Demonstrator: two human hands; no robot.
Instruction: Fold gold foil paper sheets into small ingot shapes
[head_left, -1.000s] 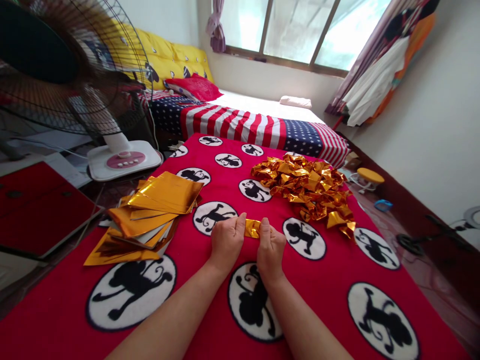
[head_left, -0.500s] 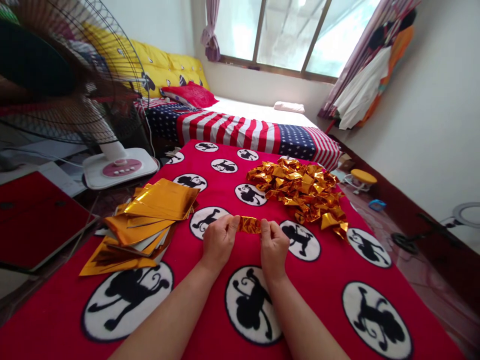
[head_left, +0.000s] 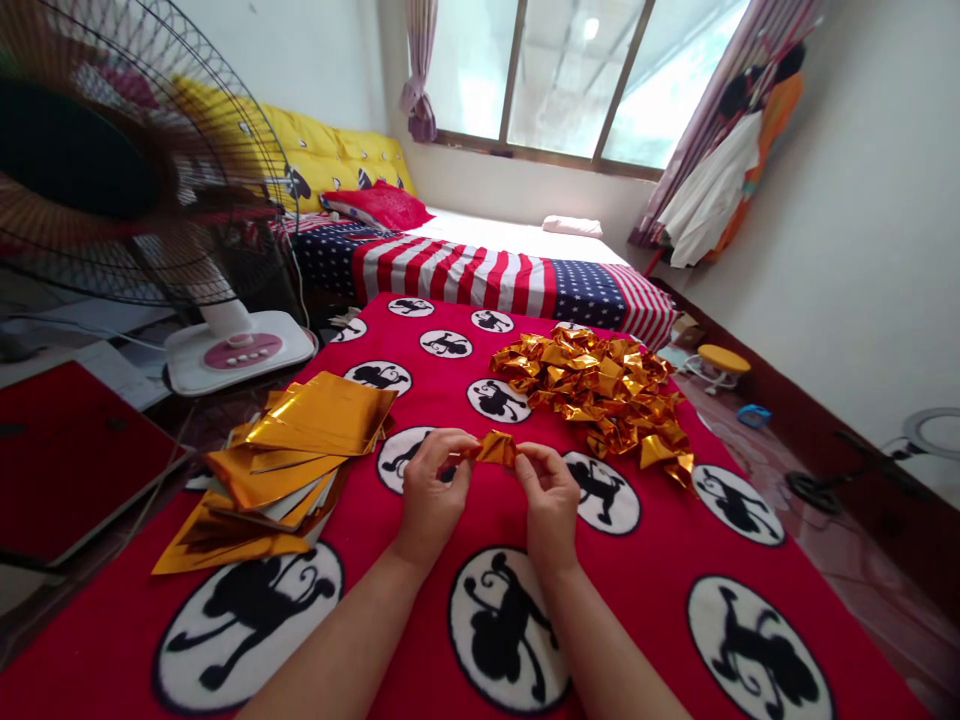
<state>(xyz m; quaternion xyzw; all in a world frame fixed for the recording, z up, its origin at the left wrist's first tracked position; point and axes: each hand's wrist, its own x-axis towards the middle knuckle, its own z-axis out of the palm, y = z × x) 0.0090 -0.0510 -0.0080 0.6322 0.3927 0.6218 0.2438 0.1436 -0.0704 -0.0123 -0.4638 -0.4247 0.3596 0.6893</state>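
Note:
Between my two hands is a small folded piece of gold foil paper (head_left: 496, 447), held just above the red cloth. My left hand (head_left: 435, 492) pinches its left end between thumb and fingertips. The right end is pinched by my right hand (head_left: 549, 497). To the left lies a loose stack of flat gold foil sheets (head_left: 319, 415), some showing pale undersides. A heap of folded gold foil pieces (head_left: 600, 385) is spread out beyond my right hand.
A red cloth with monkey circles (head_left: 390, 640) covers the surface. At the left stands a fan (head_left: 232, 345) on a white base. Behind is a bed with a striped, starred cover (head_left: 465, 275). A yellow stool (head_left: 724, 358) is on the floor at right.
The foil piece has gone from a flat strip to a raised, peaked shape in the middle. My fingers have loosened from fists to fingertip pinches at its ends.

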